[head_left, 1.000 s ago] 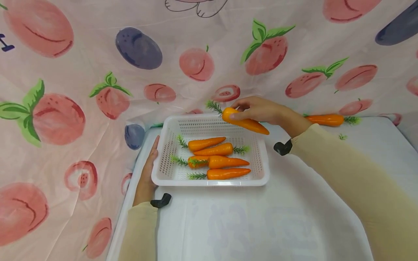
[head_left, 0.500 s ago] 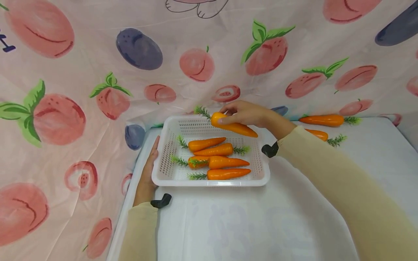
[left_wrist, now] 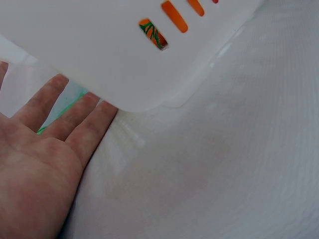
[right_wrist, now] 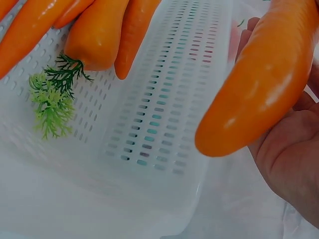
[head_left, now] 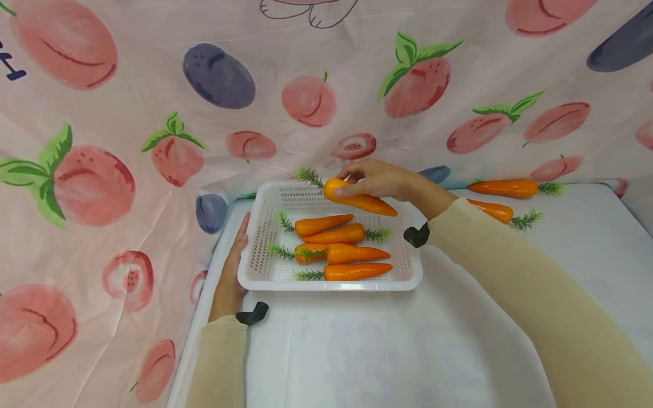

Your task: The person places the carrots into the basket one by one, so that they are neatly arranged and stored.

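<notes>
My right hand [head_left: 374,180] grips an orange carrot [head_left: 357,199] with a green leafy top, held over the back part of a white perforated plastic basket [head_left: 329,287]. In the right wrist view the tapered end of this carrot [right_wrist: 254,84] points down beside the basket wall. Several other carrots [head_left: 357,272] lie inside the basket, their tops facing both left and right. My left hand [head_left: 232,266] rests against the basket's left side, fingers straight. The left wrist view shows the left palm [left_wrist: 40,174] with its fingertips at the basket's underside edge.
Two more carrots [head_left: 505,188] lie on the white-covered table [head_left: 357,345] at the back right, the nearer one partly behind the right sleeve. A pink fruit-print cloth [head_left: 306,51] hangs behind the table and along its left side.
My right hand has moved left and slightly down with the carrot, farther over the basket. A carrot on the table at right has come out from behind the forearm. The left hand stays put.
</notes>
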A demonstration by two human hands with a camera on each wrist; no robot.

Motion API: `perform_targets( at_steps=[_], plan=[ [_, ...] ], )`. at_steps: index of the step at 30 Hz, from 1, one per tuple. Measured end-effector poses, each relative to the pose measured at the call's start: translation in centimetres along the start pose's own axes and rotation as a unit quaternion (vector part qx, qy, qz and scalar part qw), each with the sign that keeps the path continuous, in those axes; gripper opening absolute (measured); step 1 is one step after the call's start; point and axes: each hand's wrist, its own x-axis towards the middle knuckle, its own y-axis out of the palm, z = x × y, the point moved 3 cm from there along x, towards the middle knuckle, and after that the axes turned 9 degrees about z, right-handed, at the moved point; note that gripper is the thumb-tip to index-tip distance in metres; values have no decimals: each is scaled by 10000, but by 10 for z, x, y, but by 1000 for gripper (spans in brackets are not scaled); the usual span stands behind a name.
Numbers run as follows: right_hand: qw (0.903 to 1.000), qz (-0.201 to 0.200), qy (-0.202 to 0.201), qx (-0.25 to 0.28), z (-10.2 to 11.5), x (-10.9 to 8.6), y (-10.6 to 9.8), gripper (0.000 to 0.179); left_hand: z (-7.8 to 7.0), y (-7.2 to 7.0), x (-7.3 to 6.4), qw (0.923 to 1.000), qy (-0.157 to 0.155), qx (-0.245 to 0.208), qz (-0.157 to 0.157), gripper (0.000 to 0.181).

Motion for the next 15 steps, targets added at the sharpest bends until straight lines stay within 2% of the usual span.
perform_targets(
  at_steps=[11,15],
  plan=[
    [10000,43,-29,18,-4,3,1,47,0,-2,0,9999,54,103,27,81],
    [10000,57,-23,48,-4,3,1,45,2,0,-4,10000,-53,61,-48,75]
  ],
)
